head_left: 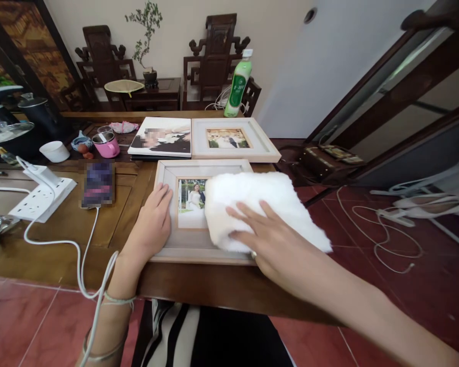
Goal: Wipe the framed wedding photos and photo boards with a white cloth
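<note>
White cloth [252, 187] covers the frame [195, 239] at right, under your spread right hand [273, 237]; your flat left hand [154, 224] touches its left edge.

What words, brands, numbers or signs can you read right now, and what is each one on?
No text can be read with certainty.
Green bottle: label lettering, too small and blurred to read.
Rear framed photo: marks near its top may be lettering; too small to tell.
Phone: pixelated, nothing legible.
Front framed photo: no text visible on the part left uncovered by the white cloth.
</note>
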